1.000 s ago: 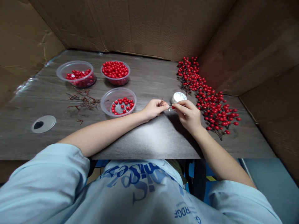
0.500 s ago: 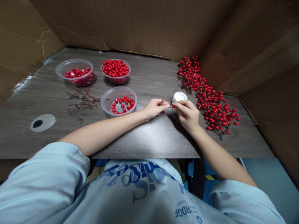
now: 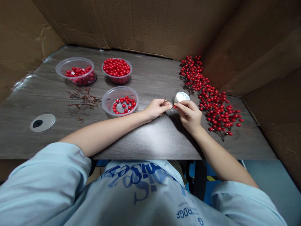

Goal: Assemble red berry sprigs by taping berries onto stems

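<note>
My left hand (image 3: 157, 109) rests on the dark wooden table (image 3: 150, 138), fingers closed on a thin brown twig (image 3: 164, 102) that sticks out past the fingertips. My right hand (image 3: 190, 114) meets it fingertip to fingertip, pinching a small red berry (image 3: 174, 107). Just behind the fingers stands a small round white-topped tin (image 3: 181, 97). A clear plastic bowl (image 3: 120, 101) with a ring of loose red berries sits just left of my left hand.
Two more clear bowls of red berries stand at the back left (image 3: 75, 71) and back centre (image 3: 117, 71). Stripped brown twigs (image 3: 83, 98) lie between them. A long heap of red berry sprigs (image 3: 210, 99) runs along the right. A round lid (image 3: 42, 122) lies near left. Cardboard walls surround the table.
Both hands stay together in nearly the same spot; the fingertips have closed in slightly. The view has shifted a little.
</note>
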`<control>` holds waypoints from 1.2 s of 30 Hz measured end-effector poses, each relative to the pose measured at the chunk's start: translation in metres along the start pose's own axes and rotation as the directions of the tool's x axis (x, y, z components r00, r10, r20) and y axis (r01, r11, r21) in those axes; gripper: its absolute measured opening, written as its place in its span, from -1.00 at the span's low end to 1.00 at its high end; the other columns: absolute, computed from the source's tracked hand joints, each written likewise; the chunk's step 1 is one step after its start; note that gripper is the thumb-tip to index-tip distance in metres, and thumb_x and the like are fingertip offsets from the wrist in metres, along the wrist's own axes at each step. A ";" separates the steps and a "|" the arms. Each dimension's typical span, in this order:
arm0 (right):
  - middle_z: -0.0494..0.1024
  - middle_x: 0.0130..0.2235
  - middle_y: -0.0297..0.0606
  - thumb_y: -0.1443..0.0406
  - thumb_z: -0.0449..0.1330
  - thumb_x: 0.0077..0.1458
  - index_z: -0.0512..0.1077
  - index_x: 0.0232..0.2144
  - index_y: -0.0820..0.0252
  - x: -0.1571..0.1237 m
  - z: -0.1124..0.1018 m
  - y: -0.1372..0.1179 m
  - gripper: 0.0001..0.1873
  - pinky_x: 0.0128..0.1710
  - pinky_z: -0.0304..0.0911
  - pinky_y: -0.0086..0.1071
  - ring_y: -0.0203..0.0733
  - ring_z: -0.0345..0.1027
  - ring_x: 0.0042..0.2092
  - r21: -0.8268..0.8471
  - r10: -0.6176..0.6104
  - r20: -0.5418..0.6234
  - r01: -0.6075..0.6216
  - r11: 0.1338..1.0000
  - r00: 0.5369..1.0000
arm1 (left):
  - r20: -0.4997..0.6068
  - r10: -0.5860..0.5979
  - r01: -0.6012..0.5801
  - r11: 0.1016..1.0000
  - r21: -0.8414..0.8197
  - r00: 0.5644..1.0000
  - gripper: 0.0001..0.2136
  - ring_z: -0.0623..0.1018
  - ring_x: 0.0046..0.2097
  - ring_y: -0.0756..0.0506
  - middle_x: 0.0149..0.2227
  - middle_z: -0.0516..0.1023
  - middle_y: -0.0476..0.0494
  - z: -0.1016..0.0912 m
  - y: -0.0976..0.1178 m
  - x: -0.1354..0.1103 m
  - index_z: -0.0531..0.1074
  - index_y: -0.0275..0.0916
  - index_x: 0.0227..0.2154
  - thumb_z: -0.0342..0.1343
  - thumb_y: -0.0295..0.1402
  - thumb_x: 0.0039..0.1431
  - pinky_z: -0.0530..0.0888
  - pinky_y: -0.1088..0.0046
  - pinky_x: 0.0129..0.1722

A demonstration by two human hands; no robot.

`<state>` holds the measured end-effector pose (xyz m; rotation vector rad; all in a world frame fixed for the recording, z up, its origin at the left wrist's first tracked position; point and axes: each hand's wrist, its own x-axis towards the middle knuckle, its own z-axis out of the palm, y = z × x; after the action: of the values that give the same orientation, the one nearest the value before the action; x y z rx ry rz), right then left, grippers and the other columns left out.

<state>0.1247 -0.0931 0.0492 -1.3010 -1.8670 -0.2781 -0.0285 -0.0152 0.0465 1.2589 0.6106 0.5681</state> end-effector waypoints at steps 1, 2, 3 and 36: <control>0.50 -0.34 -0.22 0.37 0.08 0.11 0.51 -0.28 0.09 0.000 -0.001 0.000 -0.78 -0.31 0.35 -0.32 -0.22 0.40 -0.29 -0.014 0.001 -0.007 -0.001 1.000 1.000 | -0.007 -0.007 0.007 1.000 -0.012 1.000 -0.79 0.04 -0.65 0.18 -0.66 0.10 0.16 0.000 0.000 0.000 0.26 -0.30 -0.54 0.15 -0.29 -0.04 -0.03 0.57 -0.65; 0.50 -0.34 -0.22 0.38 0.08 0.11 0.51 -0.28 0.09 0.001 -0.002 -0.001 -0.79 -0.31 0.35 -0.33 -0.22 0.40 -0.30 -0.019 0.002 -0.016 -0.002 1.000 1.000 | -0.015 -0.013 0.013 1.000 -0.021 1.000 -0.79 0.04 -0.66 0.18 -0.65 0.10 0.16 0.000 0.000 0.000 0.25 -0.30 -0.54 0.15 -0.29 -0.03 -0.04 0.57 -0.65; 0.50 -0.34 -0.22 0.38 0.09 0.11 0.51 -0.28 0.09 0.002 -0.002 -0.002 -0.79 -0.31 0.35 -0.34 -0.23 0.40 -0.30 -0.012 0.001 -0.028 -0.001 1.000 1.000 | -0.025 -0.017 0.016 1.000 -0.026 1.000 -0.79 0.04 -0.66 0.18 -0.65 0.11 0.15 0.000 0.000 0.000 0.25 -0.30 -0.54 0.15 -0.30 -0.03 -0.05 0.58 -0.65; 0.55 -0.38 -0.24 0.33 0.16 0.06 0.48 -0.38 0.19 -0.002 0.003 -0.011 -0.90 -0.46 0.31 -0.41 -0.25 0.39 -0.40 0.080 0.226 0.045 -0.229 0.970 0.973 | 0.063 0.588 -0.395 0.455 0.798 0.806 -0.88 0.36 -0.36 0.04 -0.38 0.38 -0.08 -0.009 -0.010 -0.009 0.40 -0.31 -0.38 -0.04 -0.45 0.14 0.30 0.54 -0.32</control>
<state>0.1143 -0.0971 0.0490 -1.4542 -1.7196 -0.0544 -0.0407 -0.0172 0.0363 2.3011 0.7069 1.0097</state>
